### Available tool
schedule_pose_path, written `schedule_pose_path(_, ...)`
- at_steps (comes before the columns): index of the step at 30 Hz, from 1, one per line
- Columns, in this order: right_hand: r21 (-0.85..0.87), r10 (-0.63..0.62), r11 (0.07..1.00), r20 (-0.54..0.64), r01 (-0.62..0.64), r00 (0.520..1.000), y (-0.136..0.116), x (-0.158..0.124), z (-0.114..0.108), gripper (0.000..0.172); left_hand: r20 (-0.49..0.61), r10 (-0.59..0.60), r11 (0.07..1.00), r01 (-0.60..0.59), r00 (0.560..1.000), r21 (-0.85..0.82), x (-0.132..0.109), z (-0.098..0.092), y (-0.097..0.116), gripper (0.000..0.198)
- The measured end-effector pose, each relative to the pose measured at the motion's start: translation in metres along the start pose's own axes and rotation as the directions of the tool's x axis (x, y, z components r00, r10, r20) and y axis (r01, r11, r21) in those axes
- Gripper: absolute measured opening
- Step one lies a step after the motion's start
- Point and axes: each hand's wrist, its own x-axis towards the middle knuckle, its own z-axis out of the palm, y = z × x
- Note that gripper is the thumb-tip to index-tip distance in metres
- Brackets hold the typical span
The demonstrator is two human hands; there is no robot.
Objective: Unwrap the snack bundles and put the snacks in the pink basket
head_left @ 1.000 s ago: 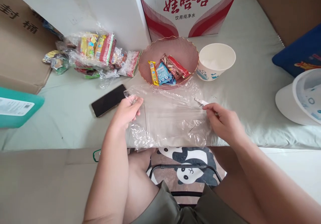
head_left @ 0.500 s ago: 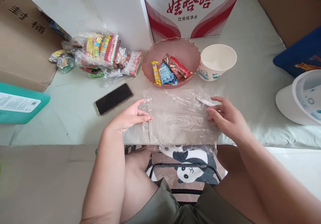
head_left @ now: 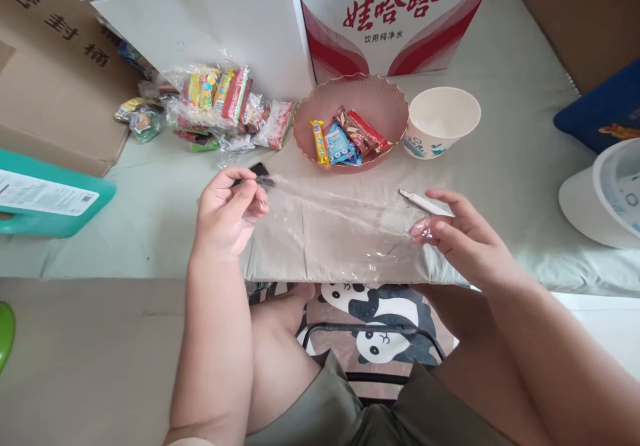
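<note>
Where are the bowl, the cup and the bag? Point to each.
bowl (head_left: 361,93): head view, bare inner wall at the back.
cup (head_left: 425,147): head view, printed outer wall.
bag (head_left: 340,223): head view, middle of the clear film.

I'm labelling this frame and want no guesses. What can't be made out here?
Head view:
phone: mostly hidden behind the left hand.
teal box: cut off by the left edge.
snack wrappers in pink bowl: print too small.
right hand: grip on plastic film unclear through glare.
</note>
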Motion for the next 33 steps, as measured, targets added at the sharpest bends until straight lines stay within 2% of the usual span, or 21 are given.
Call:
schedule_pose_path(3, -0.005, 0.011, 1.0, 0.142, -0.01, 0.99, 0.0, -0.001, 0.01, 0.069, -0.083, 0.026, 0.996, -0.032, 0.996, -0.081, 0.006, 0.002, -0.007, 0.036)
schedule_pose_path(5, -0.045, 0.01, 0.999, 0.171, -0.002, 0.985, 0.001, 0.0, 0.018, 0.062, -0.083, 0.017, 0.994, -0.025, 0.996, -0.102, 0.01, 0.002, -0.01, 0.036)
schedule_pose_path(9, -0.07, -0.12, 0.99, 0.001, 0.12, 0.993, 0.001, 0.003, 0.026, 0.029, 0.01, 0.077, 0.995, -0.076, 0.997, -0.068, 0.01, 0.0, -0.008, 0.047)
schedule_pose_path(12, -0.166, -0.2, 0.971, -0.16, 0.174, 0.967, -0.001, 0.004, 0.022, 0.017, 0.092, 0.103, 0.976, -0.119, 0.99, 0.182, 0.004, -0.001, -0.003, 0.054)
schedule_pose_path(15, -0.287, -0.287, 0.935, -0.265, 0.209, 0.921, -0.004, 0.003, 0.017, 0.019, 0.081, 0.075, 0.887, -0.103, 0.994, 0.45, -0.001, 0.0, -0.001, 0.041)
schedule_pose_path(19, -0.441, -0.394, 0.867, -0.323, 0.232, 0.86, -0.003, 0.002, 0.016, 0.028, 0.037, 0.149, 0.793, -0.142, 0.988, 0.592, 0.0, 0.0, -0.003, 0.027)
schedule_pose_path(22, -0.531, -0.43, 0.822, -0.346, 0.204, 0.834, 0.001, 0.006, 0.015, 0.032, 0.069, 0.278, 0.726, -0.256, 0.958, 0.638, 0.004, 0.002, -0.007, 0.008)
schedule_pose_path(25, -0.62, -0.446, 0.774, -0.388, 0.129, 0.807, 0.002, 0.012, 0.012, 0.028, 0.126, 0.357, 0.759, -0.367, 0.925, 0.538, 0.006, 0.007, -0.011, 0.01)
schedule_pose_path(27, -0.685, -0.508, 0.721, -0.421, 0.104, 0.751, -0.001, 0.016, 0.01, 0.017, 0.174, 0.317, 0.845, -0.361, 0.932, 0.395, 0.005, 0.013, -0.013, 0.019)
schedule_pose_path(29, -0.727, -0.6, 0.67, -0.414, 0.147, 0.685, -0.006, 0.019, 0.008, 0.017, 0.217, 0.215, 0.936, -0.264, 0.952, 0.234, 0.003, 0.021, -0.012, 0.031)
schedule_pose_path(30, -0.728, -0.623, 0.661, -0.393, 0.185, 0.677, -0.008, 0.02, 0.007, 0.02, 0.228, 0.151, 0.967, -0.191, 0.962, 0.168, 0.002, 0.024, -0.01, 0.037)
schedule_pose_path(31, -0.7, -0.618, 0.677, -0.371, 0.229, 0.693, -0.01, 0.021, 0.006, 0.022, 0.232, 0.082, 0.986, -0.113, 0.969, 0.125, 0.001, 0.028, -0.009, 0.041)
schedule_pose_path(33, -0.555, -0.524, 0.783, -0.346, 0.281, 0.778, -0.012, 0.023, 0.005, 0.025, 0.209, -0.06, 0.993, 0.037, 0.976, 0.112, -0.001, 0.035, -0.005, 0.044)
